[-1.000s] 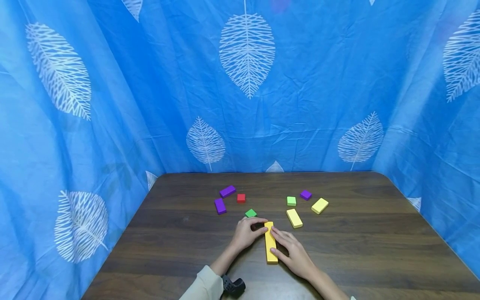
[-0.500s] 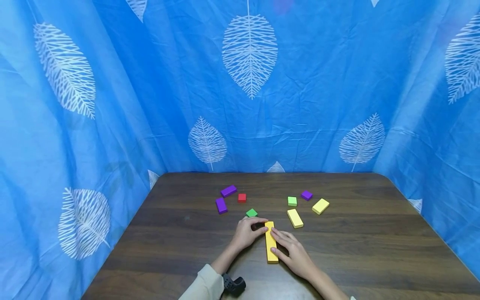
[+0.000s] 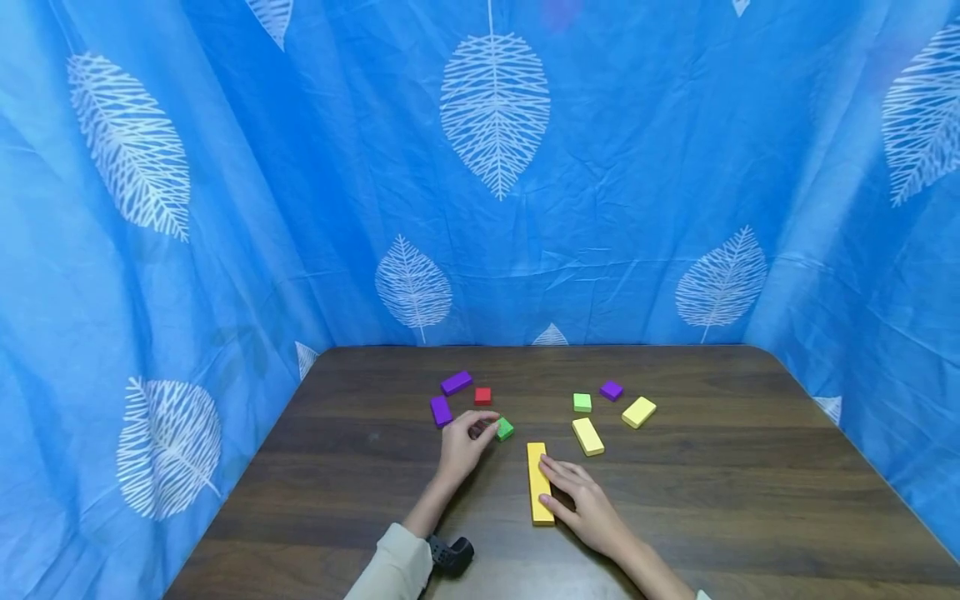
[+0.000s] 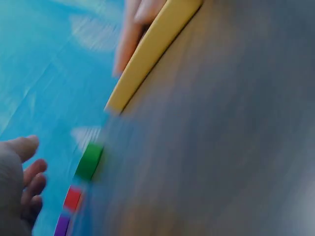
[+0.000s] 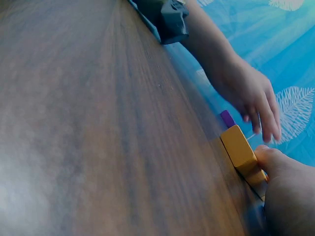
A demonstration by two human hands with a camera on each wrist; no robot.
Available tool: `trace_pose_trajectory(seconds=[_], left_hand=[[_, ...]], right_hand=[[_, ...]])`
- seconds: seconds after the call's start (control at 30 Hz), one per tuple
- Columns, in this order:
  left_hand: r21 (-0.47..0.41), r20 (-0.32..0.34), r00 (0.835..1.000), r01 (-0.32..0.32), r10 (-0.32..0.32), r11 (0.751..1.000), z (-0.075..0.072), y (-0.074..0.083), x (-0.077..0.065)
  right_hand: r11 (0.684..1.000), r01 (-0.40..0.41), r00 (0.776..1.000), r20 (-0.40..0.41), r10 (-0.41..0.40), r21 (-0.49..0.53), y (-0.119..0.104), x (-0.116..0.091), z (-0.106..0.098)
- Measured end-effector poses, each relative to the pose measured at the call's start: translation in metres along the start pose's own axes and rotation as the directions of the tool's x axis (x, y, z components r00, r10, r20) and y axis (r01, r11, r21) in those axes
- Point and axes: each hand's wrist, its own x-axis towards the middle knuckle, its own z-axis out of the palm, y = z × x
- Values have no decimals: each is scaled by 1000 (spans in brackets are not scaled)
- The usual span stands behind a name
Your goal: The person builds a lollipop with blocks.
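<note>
A long yellow-orange block lies lengthwise on the table. My right hand rests along its right side, fingertips and thumb tip touching it; in the right wrist view the thumb is against the block. My left hand hovers just left of a small green block, thumb and fingers spread apart around nothing. In the left wrist view, the left hand is at the left edge, apart from the green block.
Behind the left hand lie a red block and two purple blocks. Further right are a light green block, a purple block and two pale yellow blocks. A blue leaf-print curtain surrounds the table.
My left hand has let go of the far end of the long yellow-orange block and moved left and away to the green block. The right hand stays in place on the long block.
</note>
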Motion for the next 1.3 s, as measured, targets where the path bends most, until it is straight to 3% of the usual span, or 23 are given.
trace_pose_trajectory(seconds=[0.1,0.2,0.33,0.47,0.6,0.83,0.9,1.1,1.3], left_hand=[[48,-106,994,0,5,999,-17,-19,6],[54,-129,990,68,-60,996,-35,-36,8],[52,-34,985,171,-169,984,-52,-51,8],[103,100,963,242,-252,965,-59,-58,11],[156,185,936,274,-301,949,-60,-61,13],[223,269,898,293,-348,930,-64,-65,11],[218,267,903,282,-335,934,-64,-65,11],[176,179,946,241,-272,955,-61,-60,12],[86,151,958,232,-243,969,-49,-40,2]], right_hand=[[1000,-3,1000,0,3,-3,0,-1,1],[1000,-2,1000,-9,2,-5,1,-2,0],[1000,-2,1000,-19,2,-8,1,-2,-2],[1000,-6,1000,-15,6,-5,2,-1,-3],[1000,-5,1000,-13,5,3,2,-1,-2],[1000,-6,1000,0,6,8,2,-1,0],[1000,-12,1000,-1,12,16,2,-1,0],[1000,-17,1000,-6,17,12,-1,-1,-1],[999,-30,1000,1,30,16,-2,-1,0]])
